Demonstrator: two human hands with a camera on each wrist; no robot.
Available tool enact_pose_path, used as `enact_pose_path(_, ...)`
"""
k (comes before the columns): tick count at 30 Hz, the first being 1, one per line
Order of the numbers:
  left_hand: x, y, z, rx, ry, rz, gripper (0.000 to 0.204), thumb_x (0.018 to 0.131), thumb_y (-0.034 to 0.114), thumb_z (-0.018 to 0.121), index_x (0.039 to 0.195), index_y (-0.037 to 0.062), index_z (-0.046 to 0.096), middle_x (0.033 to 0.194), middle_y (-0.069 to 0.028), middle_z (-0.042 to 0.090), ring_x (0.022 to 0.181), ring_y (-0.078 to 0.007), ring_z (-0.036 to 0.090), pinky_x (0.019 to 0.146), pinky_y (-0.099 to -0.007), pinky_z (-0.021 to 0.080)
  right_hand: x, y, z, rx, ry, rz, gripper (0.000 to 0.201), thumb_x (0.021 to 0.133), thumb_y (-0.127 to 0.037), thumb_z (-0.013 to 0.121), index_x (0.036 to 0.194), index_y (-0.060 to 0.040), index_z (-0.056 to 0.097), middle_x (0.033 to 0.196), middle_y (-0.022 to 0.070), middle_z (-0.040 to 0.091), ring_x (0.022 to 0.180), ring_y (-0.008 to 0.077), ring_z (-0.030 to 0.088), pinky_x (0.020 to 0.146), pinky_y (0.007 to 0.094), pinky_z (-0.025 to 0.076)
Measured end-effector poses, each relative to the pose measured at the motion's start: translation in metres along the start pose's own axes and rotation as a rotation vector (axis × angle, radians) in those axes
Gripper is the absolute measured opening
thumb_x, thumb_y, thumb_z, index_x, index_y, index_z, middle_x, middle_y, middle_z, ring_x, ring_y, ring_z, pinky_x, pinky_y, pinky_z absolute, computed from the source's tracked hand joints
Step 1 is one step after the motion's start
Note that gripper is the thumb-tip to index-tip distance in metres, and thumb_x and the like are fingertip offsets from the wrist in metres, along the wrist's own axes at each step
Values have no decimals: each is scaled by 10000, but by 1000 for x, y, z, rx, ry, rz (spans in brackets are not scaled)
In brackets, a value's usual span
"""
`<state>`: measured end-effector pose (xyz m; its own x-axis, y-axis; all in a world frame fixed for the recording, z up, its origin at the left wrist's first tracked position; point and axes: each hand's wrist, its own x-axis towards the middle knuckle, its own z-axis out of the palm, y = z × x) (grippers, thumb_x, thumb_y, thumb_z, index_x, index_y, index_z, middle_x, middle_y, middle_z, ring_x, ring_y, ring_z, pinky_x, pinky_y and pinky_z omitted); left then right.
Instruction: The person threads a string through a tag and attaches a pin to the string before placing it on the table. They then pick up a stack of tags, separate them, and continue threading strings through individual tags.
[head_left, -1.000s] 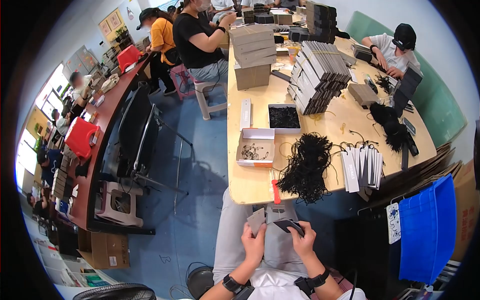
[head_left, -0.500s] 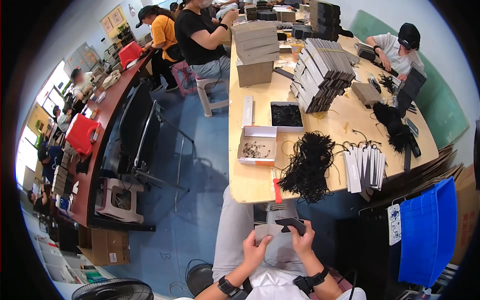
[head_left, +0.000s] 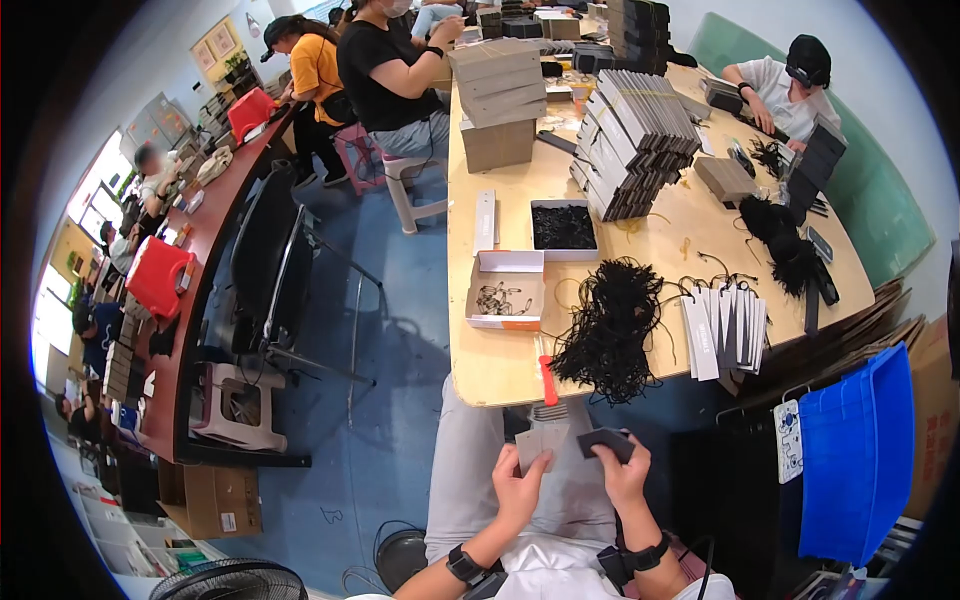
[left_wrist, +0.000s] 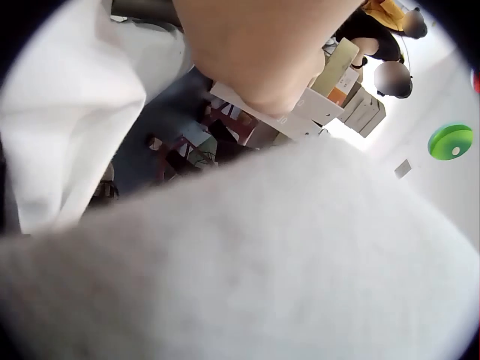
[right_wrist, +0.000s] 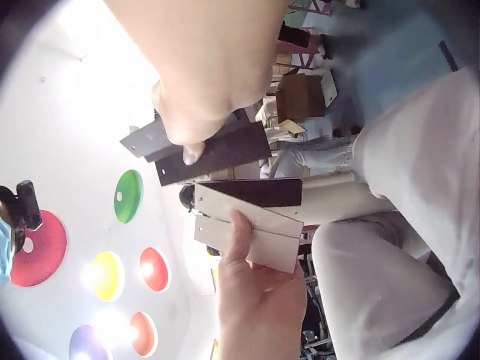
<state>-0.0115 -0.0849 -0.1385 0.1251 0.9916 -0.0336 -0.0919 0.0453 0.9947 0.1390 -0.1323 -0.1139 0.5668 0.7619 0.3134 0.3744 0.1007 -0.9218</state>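
Observation:
Low over the lap, my left hand (head_left: 518,492) holds a few light grey hang tags (head_left: 538,446), its thumb across their face. Seen from the right wrist, those pale tags (right_wrist: 262,238) are slightly fanned, each with a small hole near one end, and a dark tag (right_wrist: 259,193) shows behind them. My right hand (head_left: 626,480) pinches several dark tags (head_left: 606,441) a little to the right, thumb on top; in the right wrist view these dark tags (right_wrist: 217,154) also spread apart. A gap separates the two bunches. The left wrist view is mostly covered by cloth, hiding the left fingers.
Ahead is the wooden table (head_left: 500,372) with a tangle of black cords (head_left: 612,335), corded white tags (head_left: 722,330), a box of small metal pieces (head_left: 505,298), a box of black bits (head_left: 563,228) and a tall tag stack (head_left: 640,140). A blue bin (head_left: 855,460) stands right.
The hands came together, the pale tags fanning out beside the dark ones, then moved apart again. The right hand with its dark tags is now farther right.

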Motion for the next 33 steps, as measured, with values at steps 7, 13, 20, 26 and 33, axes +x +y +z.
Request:
enact_pose_path(7, 8, 0, -12, -97, 4, -94, 161, 950, 98, 544, 1079, 13, 501, 923, -43, 607, 845, -110, 576, 768, -257, 474, -5, 6, 16, -27, -155, -2, 106, 773, -1, 695, 833, 28, 613, 716, 119, 597, 604, 244, 570, 563, 301, 446)
enact_pose_path(13, 5, 6, -30, 115, -54, 154, 95, 898, 61, 594, 943, -23, 590, 817, -51, 562, 705, -115, 534, 642, -238, 420, 5, 2, 28, -67, -69, -34, 138, 759, -5, 703, 848, 29, 603, 731, 113, 587, 614, 240, 561, 584, 302, 448)
enact_pose_path(20, -1, -2, -11, 192, -213, 38, 127, 813, 73, 701, 882, -2, 626, 682, -36, 531, 583, -83, 485, 514, -229, 373, 7, 21, 28, -61, 52, -22, 195, 738, -26, 735, 895, 32, 634, 842, 106, 595, 700, 237, 579, 649, 306, 464)
enact_pose_path(26, 8, -7, -5, 81, -227, -18, 109, 858, 30, 664, 930, -28, 607, 834, -39, 581, 706, -67, 557, 622, -210, 436, -7, 2, -4, 25, -8, 228, 183, 748, -37, 744, 890, 11, 637, 807, 110, 668, 666, 241, 648, 612, 311, 486)
enact_pose_path(33, 30, 32, -19, 375, -7, 327, 166, 805, 22, 688, 947, 0, 604, 859, -81, 587, 672, -155, 569, 621, -253, 470, -17, 10, 11, 15, -273, 80, 157, 793, -86, 725, 886, -2, 631, 726, 133, 663, 630, 257, 666, 564, 314, 491)
